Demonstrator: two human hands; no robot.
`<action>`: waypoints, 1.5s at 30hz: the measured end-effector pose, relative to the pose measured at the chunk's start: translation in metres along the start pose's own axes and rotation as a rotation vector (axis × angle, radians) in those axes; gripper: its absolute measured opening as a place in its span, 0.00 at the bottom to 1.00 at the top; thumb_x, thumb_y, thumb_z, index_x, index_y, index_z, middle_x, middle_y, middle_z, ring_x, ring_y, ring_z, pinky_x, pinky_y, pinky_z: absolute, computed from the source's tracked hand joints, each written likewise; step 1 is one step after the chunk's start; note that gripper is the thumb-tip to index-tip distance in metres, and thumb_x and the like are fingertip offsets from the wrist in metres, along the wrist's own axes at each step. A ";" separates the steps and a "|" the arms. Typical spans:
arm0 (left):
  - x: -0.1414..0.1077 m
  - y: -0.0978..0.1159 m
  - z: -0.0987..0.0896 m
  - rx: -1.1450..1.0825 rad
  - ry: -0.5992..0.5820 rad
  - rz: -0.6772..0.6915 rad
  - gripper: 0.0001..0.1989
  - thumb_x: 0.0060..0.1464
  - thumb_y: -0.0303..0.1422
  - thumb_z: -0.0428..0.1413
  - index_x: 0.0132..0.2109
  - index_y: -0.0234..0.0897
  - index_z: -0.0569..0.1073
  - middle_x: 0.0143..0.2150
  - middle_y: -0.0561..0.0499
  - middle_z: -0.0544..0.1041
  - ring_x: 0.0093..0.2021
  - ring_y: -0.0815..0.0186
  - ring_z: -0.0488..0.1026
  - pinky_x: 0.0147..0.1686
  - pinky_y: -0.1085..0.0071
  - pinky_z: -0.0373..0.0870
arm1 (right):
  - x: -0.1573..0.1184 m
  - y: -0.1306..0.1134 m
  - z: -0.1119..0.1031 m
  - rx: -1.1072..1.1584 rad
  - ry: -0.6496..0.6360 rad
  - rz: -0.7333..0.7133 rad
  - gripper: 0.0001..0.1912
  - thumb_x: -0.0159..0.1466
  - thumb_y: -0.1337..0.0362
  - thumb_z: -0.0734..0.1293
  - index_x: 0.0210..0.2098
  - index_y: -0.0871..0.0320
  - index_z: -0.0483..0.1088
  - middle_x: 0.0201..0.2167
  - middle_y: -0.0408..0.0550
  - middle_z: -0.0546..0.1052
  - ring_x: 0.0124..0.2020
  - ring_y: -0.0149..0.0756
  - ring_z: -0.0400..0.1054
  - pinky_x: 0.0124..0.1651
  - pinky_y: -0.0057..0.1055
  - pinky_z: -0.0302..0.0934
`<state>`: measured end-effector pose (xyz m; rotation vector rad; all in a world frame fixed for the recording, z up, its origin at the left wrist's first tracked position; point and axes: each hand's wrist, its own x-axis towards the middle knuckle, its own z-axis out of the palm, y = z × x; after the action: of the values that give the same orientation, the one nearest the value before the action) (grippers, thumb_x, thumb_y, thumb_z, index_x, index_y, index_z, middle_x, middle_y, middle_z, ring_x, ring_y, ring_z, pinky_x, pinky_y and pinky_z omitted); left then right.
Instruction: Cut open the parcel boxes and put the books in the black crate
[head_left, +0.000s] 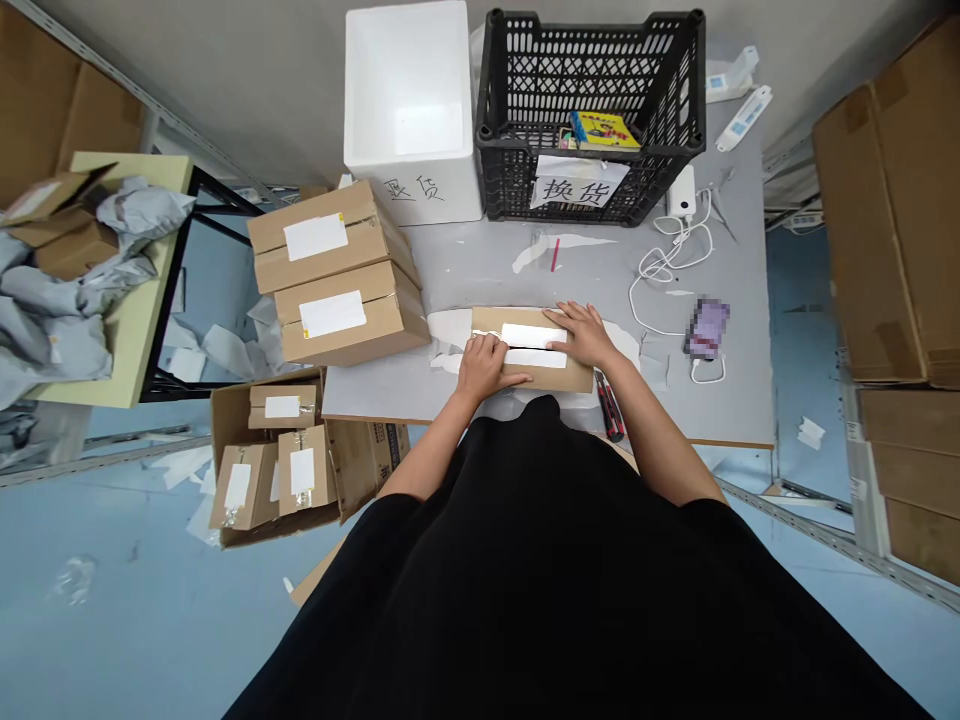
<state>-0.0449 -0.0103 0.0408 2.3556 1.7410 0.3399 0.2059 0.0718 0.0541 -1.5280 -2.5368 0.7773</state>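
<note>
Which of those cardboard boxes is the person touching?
The flat box under the left hand and right hand; the two boxes beside it on the table and those in the open carton are untouched.

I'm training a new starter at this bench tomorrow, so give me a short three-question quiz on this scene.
1. True or false: the left hand and the right hand both rest on the cardboard box.
2. Where does the yellow packet lie?
A) In the black plastic crate
B) In the white foam box
C) Directly on the grey tabletop
3. What two Chinese characters are written on the paper sign on the crate's front?

Key: 1. True. 2. A. 3. 换货.
</note>
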 end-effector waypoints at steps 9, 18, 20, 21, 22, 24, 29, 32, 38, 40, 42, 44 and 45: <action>0.018 0.033 -0.018 -0.043 -0.217 0.086 0.31 0.54 0.60 0.56 0.47 0.35 0.73 0.45 0.39 0.75 0.47 0.49 0.73 0.49 0.55 0.66 | 0.007 0.007 -0.008 -0.061 -0.115 -0.035 0.40 0.62 0.52 0.72 0.71 0.42 0.57 0.72 0.48 0.57 0.71 0.53 0.51 0.68 0.53 0.48; 0.053 0.089 -0.014 -0.011 -0.466 -0.010 0.30 0.46 0.52 0.67 0.48 0.34 0.75 0.45 0.39 0.80 0.47 0.48 0.76 0.47 0.58 0.67 | 0.007 0.014 -0.005 -0.080 -0.114 -0.082 0.39 0.63 0.50 0.70 0.71 0.41 0.55 0.72 0.48 0.59 0.70 0.52 0.52 0.66 0.52 0.48; 0.043 0.094 -0.018 0.001 -0.386 0.037 0.26 0.50 0.48 0.66 0.50 0.34 0.75 0.47 0.39 0.79 0.48 0.49 0.75 0.48 0.57 0.66 | 0.009 0.017 -0.004 -0.079 -0.116 -0.087 0.39 0.64 0.49 0.70 0.71 0.42 0.55 0.72 0.49 0.59 0.70 0.52 0.52 0.66 0.51 0.47; 0.036 0.097 -0.020 0.007 -0.335 0.076 0.24 0.52 0.44 0.65 0.50 0.34 0.74 0.48 0.39 0.79 0.49 0.49 0.75 0.49 0.56 0.66 | 0.009 0.018 -0.004 -0.076 -0.116 -0.093 0.40 0.64 0.48 0.69 0.71 0.42 0.55 0.72 0.49 0.58 0.70 0.53 0.52 0.66 0.51 0.47; 0.028 0.099 -0.023 0.013 -0.291 0.121 0.20 0.55 0.41 0.64 0.51 0.35 0.74 0.49 0.39 0.78 0.50 0.50 0.74 0.48 0.56 0.66 | 0.010 0.019 -0.004 -0.073 -0.119 -0.100 0.40 0.63 0.48 0.69 0.72 0.42 0.54 0.72 0.49 0.58 0.70 0.53 0.52 0.66 0.52 0.47; 0.013 0.103 -0.027 0.030 -0.239 0.197 0.12 0.60 0.34 0.59 0.50 0.36 0.74 0.49 0.39 0.77 0.50 0.51 0.73 0.46 0.56 0.66 | 0.011 0.021 -0.004 -0.064 -0.132 -0.111 0.42 0.62 0.45 0.70 0.72 0.43 0.54 0.72 0.50 0.59 0.69 0.54 0.52 0.66 0.52 0.47; -0.023 0.110 -0.029 -0.013 -0.285 0.259 0.12 0.68 0.31 0.48 0.50 0.39 0.75 0.46 0.42 0.78 0.48 0.56 0.74 0.40 0.61 0.69 | 0.010 0.021 -0.004 -0.076 -0.150 -0.107 0.49 0.57 0.43 0.73 0.73 0.43 0.51 0.71 0.51 0.59 0.69 0.55 0.52 0.67 0.52 0.45; -0.041 0.108 -0.022 -0.118 -0.310 0.318 0.17 0.68 0.42 0.48 0.53 0.39 0.75 0.54 0.42 0.77 0.56 0.56 0.72 0.52 0.61 0.71 | 0.007 0.018 -0.002 -0.092 -0.129 -0.109 0.51 0.57 0.46 0.74 0.73 0.43 0.50 0.71 0.51 0.59 0.70 0.56 0.50 0.68 0.53 0.43; -0.054 0.080 0.000 -0.134 -0.315 0.420 0.19 0.68 0.31 0.48 0.62 0.45 0.71 0.66 0.45 0.69 0.66 0.57 0.66 0.61 0.57 0.66 | 0.004 0.015 0.000 -0.092 -0.090 -0.108 0.47 0.59 0.52 0.72 0.73 0.44 0.50 0.71 0.50 0.59 0.71 0.55 0.49 0.68 0.53 0.42; -0.051 0.072 0.010 -0.121 -0.313 0.405 0.21 0.67 0.27 0.49 0.63 0.47 0.71 0.65 0.44 0.71 0.66 0.57 0.66 0.58 0.57 0.68 | 0.004 0.016 0.001 -0.087 -0.087 -0.110 0.47 0.59 0.52 0.72 0.73 0.43 0.51 0.71 0.50 0.59 0.71 0.54 0.49 0.68 0.53 0.42; -0.046 0.069 0.022 -0.136 -0.299 0.386 0.22 0.65 0.24 0.50 0.61 0.49 0.72 0.63 0.44 0.73 0.65 0.57 0.68 0.57 0.58 0.69 | 0.004 0.016 0.001 -0.084 -0.088 -0.109 0.47 0.59 0.53 0.72 0.73 0.43 0.51 0.71 0.49 0.60 0.70 0.54 0.50 0.68 0.54 0.42; -0.041 0.068 0.036 -0.175 -0.297 0.362 0.23 0.63 0.23 0.51 0.59 0.51 0.75 0.61 0.46 0.75 0.63 0.59 0.70 0.56 0.60 0.69 | 0.003 0.016 0.001 -0.084 -0.090 -0.109 0.47 0.58 0.54 0.72 0.73 0.43 0.51 0.70 0.49 0.60 0.70 0.55 0.51 0.68 0.53 0.42; -0.039 0.068 0.042 -0.194 -0.303 0.349 0.23 0.63 0.23 0.51 0.58 0.52 0.75 0.60 0.46 0.76 0.61 0.59 0.71 0.56 0.61 0.69 | 0.003 0.015 0.002 -0.084 -0.089 -0.109 0.47 0.58 0.55 0.72 0.73 0.44 0.51 0.70 0.50 0.60 0.70 0.55 0.51 0.69 0.53 0.42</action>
<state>0.0183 -0.0685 0.0176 2.4106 1.1144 0.1778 0.2163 0.0796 0.0450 -1.3936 -2.7238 0.7492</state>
